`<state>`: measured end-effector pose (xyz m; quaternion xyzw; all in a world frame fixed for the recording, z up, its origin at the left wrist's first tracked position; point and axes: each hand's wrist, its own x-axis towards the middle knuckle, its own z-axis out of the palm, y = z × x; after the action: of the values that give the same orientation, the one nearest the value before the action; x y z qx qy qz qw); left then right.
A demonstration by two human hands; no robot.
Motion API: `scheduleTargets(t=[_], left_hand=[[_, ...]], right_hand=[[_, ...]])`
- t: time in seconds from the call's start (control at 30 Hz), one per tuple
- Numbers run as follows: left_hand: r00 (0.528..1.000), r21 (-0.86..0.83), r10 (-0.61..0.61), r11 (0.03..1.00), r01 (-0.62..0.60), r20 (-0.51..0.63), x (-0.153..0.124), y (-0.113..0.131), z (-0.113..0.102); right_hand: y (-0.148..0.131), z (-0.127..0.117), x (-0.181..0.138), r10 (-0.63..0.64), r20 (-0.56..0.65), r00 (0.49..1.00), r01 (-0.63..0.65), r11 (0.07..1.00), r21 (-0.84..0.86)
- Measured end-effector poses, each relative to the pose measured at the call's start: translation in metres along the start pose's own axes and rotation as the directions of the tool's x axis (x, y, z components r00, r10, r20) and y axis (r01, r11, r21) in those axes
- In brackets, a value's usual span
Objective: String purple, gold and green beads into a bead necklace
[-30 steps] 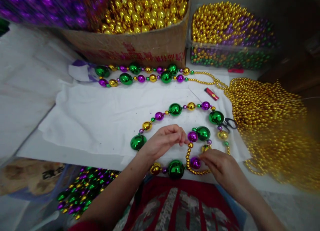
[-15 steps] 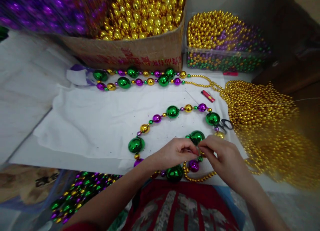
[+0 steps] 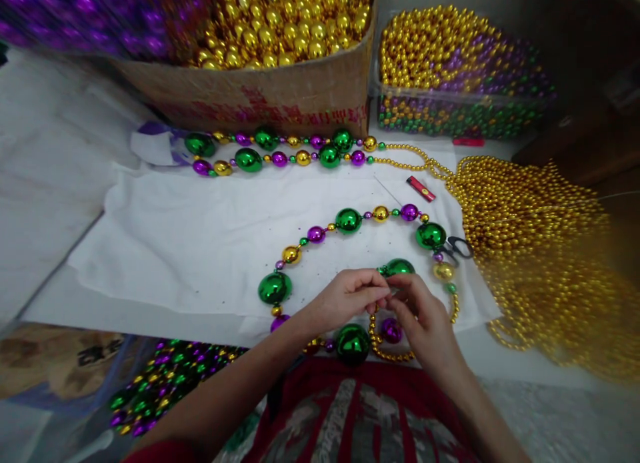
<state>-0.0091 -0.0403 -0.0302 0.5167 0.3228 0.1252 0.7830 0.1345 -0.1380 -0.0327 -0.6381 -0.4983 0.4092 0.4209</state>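
A bead necklace (image 3: 349, 221) of large green, purple and gold beads lies in a loop on the white cloth. My left hand (image 3: 350, 295) is closed in a pinch at its near right part, where a strand of small gold beads (image 3: 376, 343) runs up to the fingertips. My right hand (image 3: 423, 309) pinches at the same spot, fingertips against those of the left. What exactly sits between the fingertips is too small to make out. A green bead (image 3: 400, 267) lies just beyond the fingers, and a purple bead (image 3: 391, 330) shows below them.
Black-handled scissors (image 3: 457, 247), a red lighter (image 3: 421, 188) and a second necklace (image 3: 249, 159) lie on the cloth (image 3: 165, 249). Gold bead strands (image 3: 540, 249) are heaped at right. A cardboard box (image 3: 260, 96) and a clear bin (image 3: 460, 103) of beads stand behind.
My right hand has moved left, its fingertips now meeting the left hand's. The gold beads at the loop's right side, formerly behind it, are uncovered. The view has shifted slightly.
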Motion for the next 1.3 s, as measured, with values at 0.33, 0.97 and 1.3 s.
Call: scheduleTargets(t=[0.33,0.97,1.3], left_hand=[[0.998,-0.098,-0.061,0.993,0.058,-0.025,0.002,0.001,-0.004],[0.776,0.768,0.504,0.295,-0.568,0.38,-0.007,0.018,-0.01],[0.522,0.803,0.831,0.172,-0.571,0.193,0.002,-0.011,0.0]], right_hand=[[-0.019,-0.002,-0.01,-0.067,-0.106,0.992,0.052,0.99,-0.134],[0.004,0.004,0.006,0.138,0.018,0.99,-0.136,0.926,0.353],[-0.012,-0.008,0.006,0.241,-0.054,0.969,-0.186,0.856,0.482]])
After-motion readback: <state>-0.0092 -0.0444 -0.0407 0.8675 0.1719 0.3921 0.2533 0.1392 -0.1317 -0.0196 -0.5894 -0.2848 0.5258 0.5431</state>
